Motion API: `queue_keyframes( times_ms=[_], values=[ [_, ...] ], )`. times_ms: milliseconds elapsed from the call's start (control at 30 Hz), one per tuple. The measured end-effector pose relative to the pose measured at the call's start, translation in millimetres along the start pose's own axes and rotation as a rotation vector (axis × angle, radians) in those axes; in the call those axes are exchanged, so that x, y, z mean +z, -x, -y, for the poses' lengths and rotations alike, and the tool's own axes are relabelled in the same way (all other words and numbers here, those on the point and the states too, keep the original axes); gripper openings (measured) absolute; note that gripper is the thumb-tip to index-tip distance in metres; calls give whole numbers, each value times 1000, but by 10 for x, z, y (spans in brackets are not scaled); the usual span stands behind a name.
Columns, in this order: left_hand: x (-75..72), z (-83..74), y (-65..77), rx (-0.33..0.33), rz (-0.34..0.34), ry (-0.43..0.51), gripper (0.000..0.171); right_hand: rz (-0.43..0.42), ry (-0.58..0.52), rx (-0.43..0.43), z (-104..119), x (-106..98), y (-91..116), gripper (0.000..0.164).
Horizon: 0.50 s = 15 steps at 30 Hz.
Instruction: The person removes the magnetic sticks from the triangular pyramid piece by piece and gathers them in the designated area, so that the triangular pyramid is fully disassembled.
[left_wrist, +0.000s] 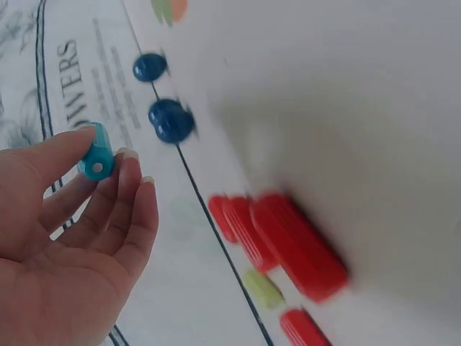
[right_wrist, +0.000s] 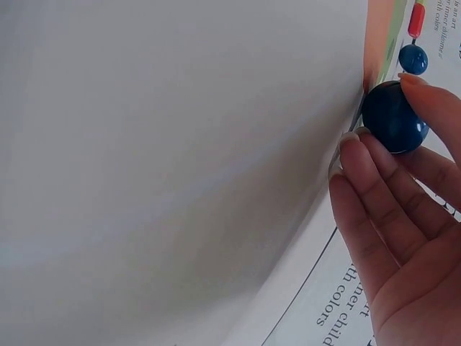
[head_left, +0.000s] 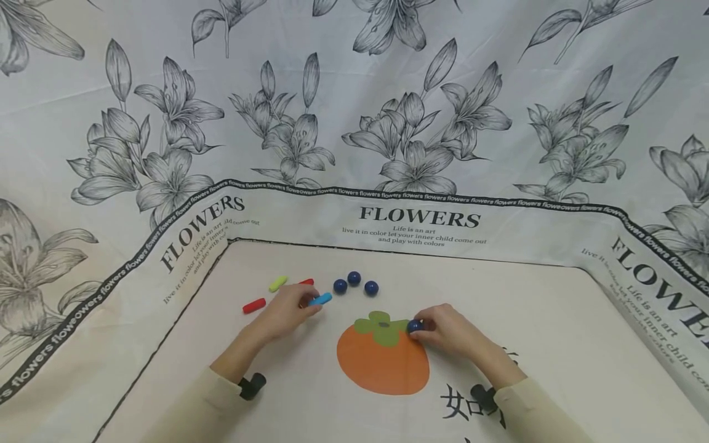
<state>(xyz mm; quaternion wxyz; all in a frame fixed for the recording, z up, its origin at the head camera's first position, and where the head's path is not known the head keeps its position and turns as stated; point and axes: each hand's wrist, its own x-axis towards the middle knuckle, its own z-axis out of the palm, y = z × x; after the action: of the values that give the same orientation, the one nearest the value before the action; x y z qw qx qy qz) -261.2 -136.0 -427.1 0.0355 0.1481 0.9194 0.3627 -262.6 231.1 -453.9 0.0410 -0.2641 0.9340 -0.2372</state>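
Observation:
My left hand (head_left: 285, 312) pinches a short light-blue cylinder (head_left: 320, 299) between thumb and fingers, over the cloth left of the printed persimmon. A pale round spot marks the middle of the cylinder's end in the left wrist view. Between the right hand's (head_left: 450, 327) thumb and fingertips is a glossy dark blue ball (right_wrist: 393, 117), beside the printed persimmon's green leaves. Behind the hands, several more dark blue balls (head_left: 354, 279) sit close together. Around the left hand lie red cylinders (head_left: 254, 306) and a yellow-green one (head_left: 278, 283); the hand partly covers some red in the head view.
A white cloth printed with an orange persimmon (head_left: 383, 366) and black characters (head_left: 462, 403) covers the table. Behind it rises a flower-printed fabric (head_left: 415, 154) with lettering along its lower band. Dark wrist straps with cameras (head_left: 253, 386) sit on both wrists.

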Motion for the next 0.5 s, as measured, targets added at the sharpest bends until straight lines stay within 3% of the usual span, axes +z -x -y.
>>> queue_keyframes(
  times_ms=[200, 500],
  values=[
    [-292, 338, 53, -4, -65, 13, 23, 3, -2, 6, 6, -8, 4, 17],
    [-667, 840, 4, -100, -153, -74, 28, 2, -6, -1, 4, -14, 7, 18]
  ],
)
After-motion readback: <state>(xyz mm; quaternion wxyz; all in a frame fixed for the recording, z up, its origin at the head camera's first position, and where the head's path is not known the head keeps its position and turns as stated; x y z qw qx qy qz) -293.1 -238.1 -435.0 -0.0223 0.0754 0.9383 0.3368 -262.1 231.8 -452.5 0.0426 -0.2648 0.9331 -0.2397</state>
